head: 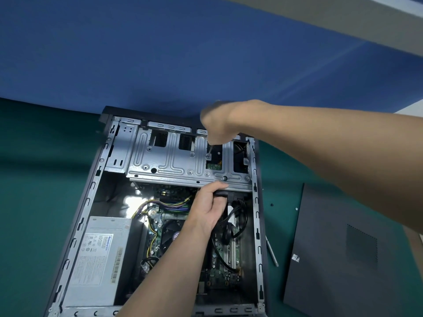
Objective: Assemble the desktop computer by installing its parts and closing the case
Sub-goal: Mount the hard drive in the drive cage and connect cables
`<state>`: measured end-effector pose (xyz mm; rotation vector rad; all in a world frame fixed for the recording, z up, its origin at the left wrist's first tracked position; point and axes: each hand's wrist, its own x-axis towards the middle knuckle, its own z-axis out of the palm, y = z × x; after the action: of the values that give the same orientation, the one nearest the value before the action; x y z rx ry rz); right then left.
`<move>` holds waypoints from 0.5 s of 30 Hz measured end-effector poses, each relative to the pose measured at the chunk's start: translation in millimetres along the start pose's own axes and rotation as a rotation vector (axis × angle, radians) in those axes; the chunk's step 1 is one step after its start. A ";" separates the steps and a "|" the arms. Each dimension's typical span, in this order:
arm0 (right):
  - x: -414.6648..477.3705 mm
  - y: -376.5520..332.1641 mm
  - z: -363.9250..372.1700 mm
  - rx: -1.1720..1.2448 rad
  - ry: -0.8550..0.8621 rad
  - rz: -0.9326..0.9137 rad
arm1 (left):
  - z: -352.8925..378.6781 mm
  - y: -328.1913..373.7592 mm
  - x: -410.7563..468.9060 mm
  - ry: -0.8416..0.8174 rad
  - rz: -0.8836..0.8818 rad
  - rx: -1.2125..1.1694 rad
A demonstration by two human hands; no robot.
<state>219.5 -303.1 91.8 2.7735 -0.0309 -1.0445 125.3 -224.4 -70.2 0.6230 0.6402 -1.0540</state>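
The open computer case (68,225) lies on its side on a green mat. Its silver drive cage (174,161) spans the far end. My right hand (217,124) grips a screwdriver (211,148) whose tip stands on a screw (208,156) in the cage's right part. My left hand (206,209) reaches in below the cage, its fingers curled round a black part (223,193) at the cage's lower edge. Black cables (238,213) hang from there. Whether that part is a drive or a connector, I cannot tell.
A grey power supply (98,255) fills the case's near left; the motherboard (219,259) lies to its right. The black side panel (343,248) lies on the mat to the right, beside a slim metal tool (272,252) and two small screws (271,205). A blue wall (160,53) stands behind.
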 end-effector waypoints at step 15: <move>1.6 -0.4 0.6 0.121 0.017 0.051 | -9.2 -4.4 10.4 0.052 0.009 0.053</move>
<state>220.3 -303.0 90.2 2.8725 -0.1669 -1.0400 123.3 -225.4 -84.6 0.7011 0.6558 -1.0522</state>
